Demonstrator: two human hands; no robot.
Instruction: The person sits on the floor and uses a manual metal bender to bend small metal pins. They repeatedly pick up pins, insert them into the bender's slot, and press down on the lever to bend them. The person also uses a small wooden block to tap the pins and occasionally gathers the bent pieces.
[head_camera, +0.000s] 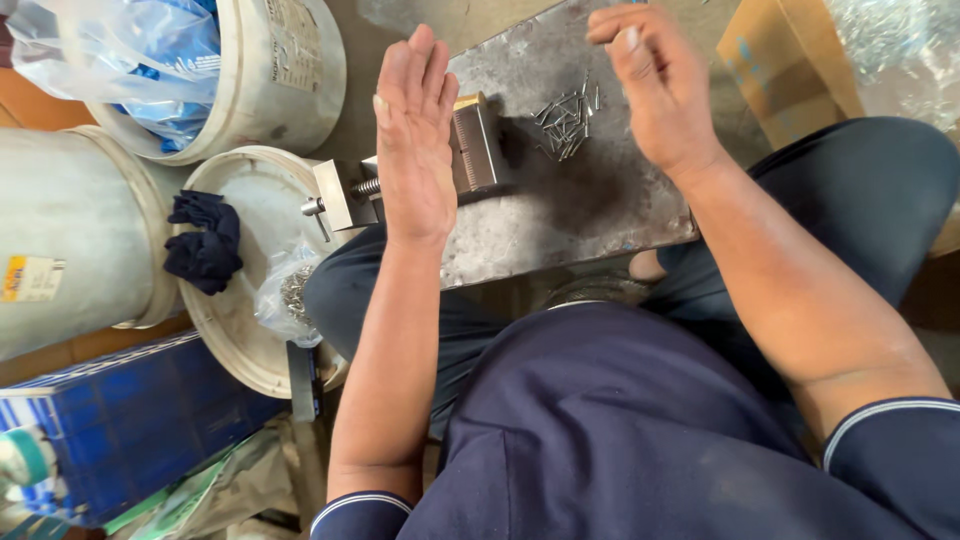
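Hands (415, 135) (655, 85) above metal pins (567, 122)

surface: grey metal plate (560, 215) | on it: loose nail pile (567, 122); small vise (470, 150)

1. A grey, mottled tone is being shown by the metal plate (560, 215).
2. Silver is being shown by the small pins (566, 122).
3. Navy with thin white cuff stripes is being worn on the shirt (620, 440).
4. Off-white is being shown by the buckets (290, 90).
5. Dark blue is being shown by the cloth (205, 240) and blue by the crate (130, 420).
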